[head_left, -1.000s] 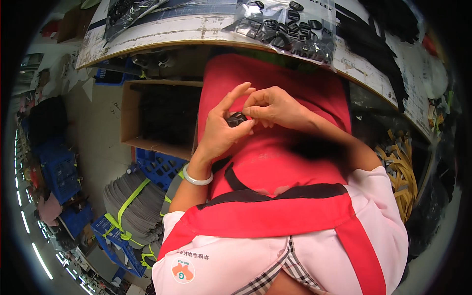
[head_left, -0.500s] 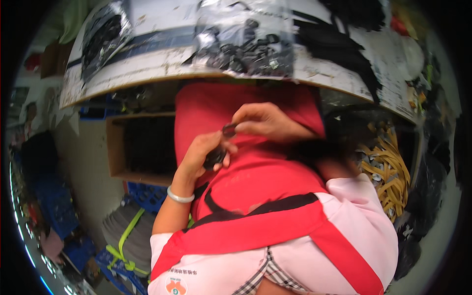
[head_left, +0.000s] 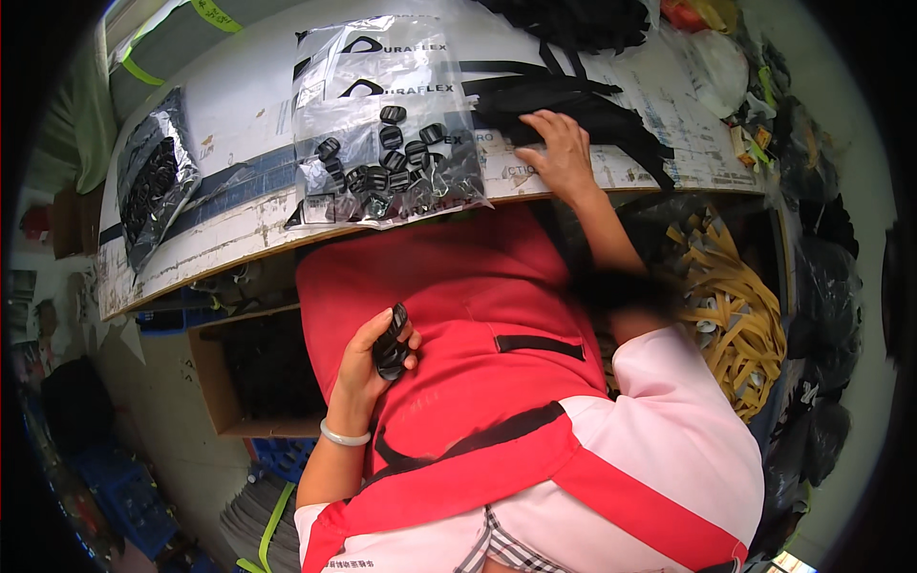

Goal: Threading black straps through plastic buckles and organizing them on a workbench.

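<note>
Held in front of the red apron, my left hand [head_left: 366, 358] is closed around a few black plastic buckles [head_left: 392, 346], pinched between thumb and fingers. My right hand [head_left: 562, 158] reaches over the front part of the table, its fingers apart and holding nothing that shows. Beneath and just beyond its fingertips lies a pile of black webbing straps [head_left: 611, 122]. Left of that hand, a clear plastic bag [head_left: 382, 72] lies on the table with several similar black buckles [head_left: 394, 164] on or in it; I cannot tell which.
A second clear bag of black parts [head_left: 158, 177] lies at the table's left end. Below the table edge [head_left: 239, 256] stands a cardboard box [head_left: 218, 382] on the left. Tan straps [head_left: 731, 306] are heaped at the right. More black fabric [head_left: 573, 21] sits at the back.
My right hand has left the left hand and gone forward to the straps on the table, its fingers opening. My left hand still holds buckles, now lower in the picture. The view has shifted.
</note>
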Action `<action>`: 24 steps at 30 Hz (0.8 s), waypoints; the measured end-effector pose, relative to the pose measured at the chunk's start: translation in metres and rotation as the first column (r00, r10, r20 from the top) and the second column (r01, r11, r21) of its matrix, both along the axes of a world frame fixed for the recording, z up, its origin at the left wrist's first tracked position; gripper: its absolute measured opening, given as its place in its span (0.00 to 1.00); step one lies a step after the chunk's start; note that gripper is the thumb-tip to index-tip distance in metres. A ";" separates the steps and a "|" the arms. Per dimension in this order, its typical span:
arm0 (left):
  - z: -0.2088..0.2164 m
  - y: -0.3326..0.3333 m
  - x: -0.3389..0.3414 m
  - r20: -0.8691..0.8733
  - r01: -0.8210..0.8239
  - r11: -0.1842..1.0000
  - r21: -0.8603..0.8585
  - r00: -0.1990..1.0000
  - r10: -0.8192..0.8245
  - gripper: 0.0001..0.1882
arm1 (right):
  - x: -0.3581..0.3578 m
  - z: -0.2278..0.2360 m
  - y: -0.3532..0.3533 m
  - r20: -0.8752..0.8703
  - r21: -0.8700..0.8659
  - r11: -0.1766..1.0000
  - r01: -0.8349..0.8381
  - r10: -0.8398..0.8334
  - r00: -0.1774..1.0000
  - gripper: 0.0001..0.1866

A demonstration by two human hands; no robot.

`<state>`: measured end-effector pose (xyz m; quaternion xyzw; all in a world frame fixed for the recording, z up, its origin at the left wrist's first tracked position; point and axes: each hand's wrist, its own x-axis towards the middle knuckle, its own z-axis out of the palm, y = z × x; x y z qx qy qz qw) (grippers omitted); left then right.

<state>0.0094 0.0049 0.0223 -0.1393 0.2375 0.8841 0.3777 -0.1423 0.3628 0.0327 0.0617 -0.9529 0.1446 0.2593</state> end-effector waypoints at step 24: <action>0.029 0.016 -0.005 -0.278 -0.138 0.868 -0.478 0.961 0.000 0.10 | 0.120 0.143 -0.098 -0.024 -0.655 0.710 -0.260 0.325 0.946 0.09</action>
